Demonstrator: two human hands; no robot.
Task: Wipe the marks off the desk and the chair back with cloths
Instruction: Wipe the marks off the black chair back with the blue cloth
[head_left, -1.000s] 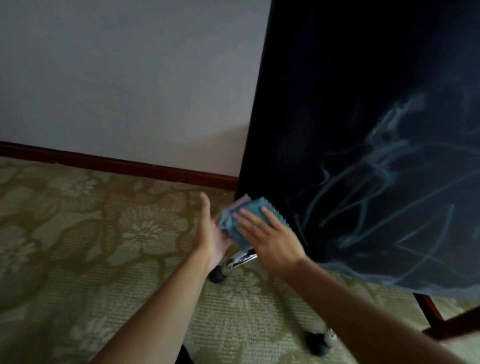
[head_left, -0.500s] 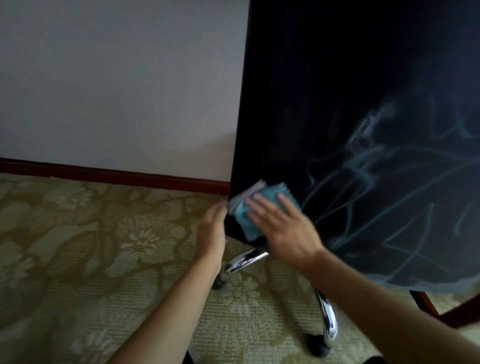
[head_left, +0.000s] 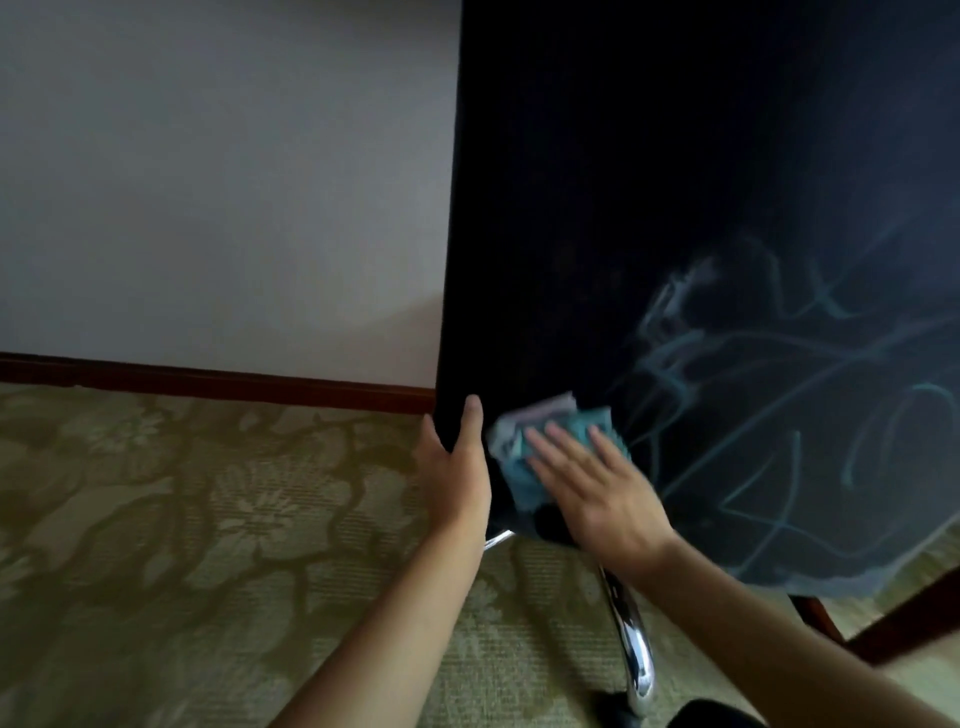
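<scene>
**Operator:** Fingers (head_left: 563, 441) of my right hand (head_left: 597, 499) lie straight and spread, pressing the cloth (head_left: 524, 452) flat against the chair back (head_left: 649, 234), low in the middle of the frame.

**Second:** And the left?

**Operator:** My left hand (head_left: 457, 473) grips the chair back's left edge just left of the cloth. The thumb lies on the near face pointing up, and one fingertip shows past the edge; I take the rest to be wrapped behind it, out of sight.

**Second:** Where does the cloth sit, exactly?

**Operator:** At the lower left corner of the chair back, between my two hands. It is teal with a paler grey fold at the top, bunched, partly covered by my right fingers.

**Second:** Marks?

**Operator:** Pale blue chalky scribbles (head_left: 779, 415) cover the right half of the black panel, from mid-height down to its bottom edge. The cloth's right edge is just beside the leftmost strokes; I cannot tell whether it touches them.

**Second:** Anything else in this head view?

**Operator:** A chrome chair leg (head_left: 636, 654) curves down below my right wrist at the bottom centre. Patterned green carpet (head_left: 182, 519) fills the lower left, a grey wall (head_left: 208, 182) the upper left, with a dark red skirting board (head_left: 208, 379) between them. A dark wooden piece (head_left: 883, 618) shows at the lower right.
</scene>
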